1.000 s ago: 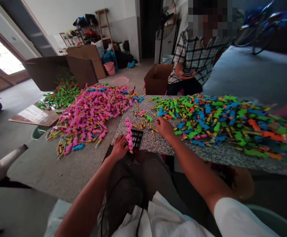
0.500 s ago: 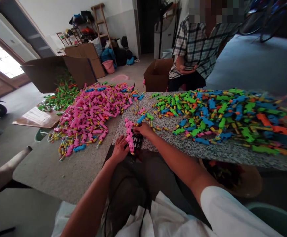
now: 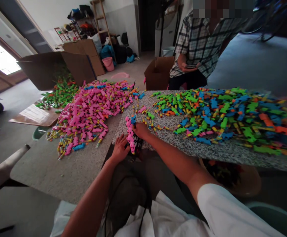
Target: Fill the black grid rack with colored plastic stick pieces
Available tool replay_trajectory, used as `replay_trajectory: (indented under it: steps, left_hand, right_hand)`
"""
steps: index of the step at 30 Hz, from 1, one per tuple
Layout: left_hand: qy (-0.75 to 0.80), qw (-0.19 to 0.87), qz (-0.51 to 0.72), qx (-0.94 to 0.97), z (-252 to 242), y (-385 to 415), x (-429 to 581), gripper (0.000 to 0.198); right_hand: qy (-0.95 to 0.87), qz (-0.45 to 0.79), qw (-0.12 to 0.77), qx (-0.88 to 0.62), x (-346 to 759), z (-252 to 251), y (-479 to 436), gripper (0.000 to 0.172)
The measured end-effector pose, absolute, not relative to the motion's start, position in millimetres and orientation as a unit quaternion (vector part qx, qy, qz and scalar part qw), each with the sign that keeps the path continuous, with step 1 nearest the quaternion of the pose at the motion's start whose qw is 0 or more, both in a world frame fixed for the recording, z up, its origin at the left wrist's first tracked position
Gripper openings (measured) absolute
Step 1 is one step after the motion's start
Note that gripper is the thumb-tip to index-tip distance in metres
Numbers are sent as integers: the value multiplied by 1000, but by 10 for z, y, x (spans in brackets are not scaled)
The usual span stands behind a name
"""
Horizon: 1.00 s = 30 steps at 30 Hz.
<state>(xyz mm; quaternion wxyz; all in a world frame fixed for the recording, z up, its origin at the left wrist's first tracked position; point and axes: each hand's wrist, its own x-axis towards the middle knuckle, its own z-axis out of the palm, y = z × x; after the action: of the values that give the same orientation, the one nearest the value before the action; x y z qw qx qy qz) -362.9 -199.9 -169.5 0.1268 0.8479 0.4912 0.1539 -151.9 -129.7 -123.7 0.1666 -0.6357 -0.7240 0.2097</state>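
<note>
A row of small pink plastic pieces (image 3: 130, 136) stands along a black slotted rack (image 3: 138, 141) at the table's near edge. My left hand (image 3: 120, 149) rests against the left side of the row, its fingers stretched out. At the far end of the rack, my right hand (image 3: 141, 131) is closed on a small blue plastic piece (image 3: 133, 119), which touches or nearly touches the pink row. Fine details of the pieces are too small to tell.
A heap of pink pieces (image 3: 91, 105) lies at left, with green pieces (image 3: 62, 93) spilling from a cardboard box (image 3: 42, 70) behind. Blue, green and orange pieces (image 3: 220, 113) cover the right of the speckled tabletop (image 3: 163, 140). Across it sits a person (image 3: 200, 46) with something in the hands.
My right hand has brought the blue piece left and towards me, from beyond the rack to the far end of the pink row. My left hand stays beside the row.
</note>
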Motion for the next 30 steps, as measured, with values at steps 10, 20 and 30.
replay_trajectory:
  steps: [10, 20, 30]
  left_hand:
    - [491, 121, 154, 849, -1693, -1989, -3625, 46]
    - [481, 110, 178, 852, -1827, -1908, -3690, 49]
    - [484, 95, 185, 850, -1864, -1873, -3706, 48]
  right_hand:
    - [-722, 191, 159, -646, -1542, -1257, -1319, 34]
    - [-773, 193, 155, -584, -1443, -1291, -1229, 32]
    - [-776, 203, 143, -580, -1042, -1028, -1234, 26]
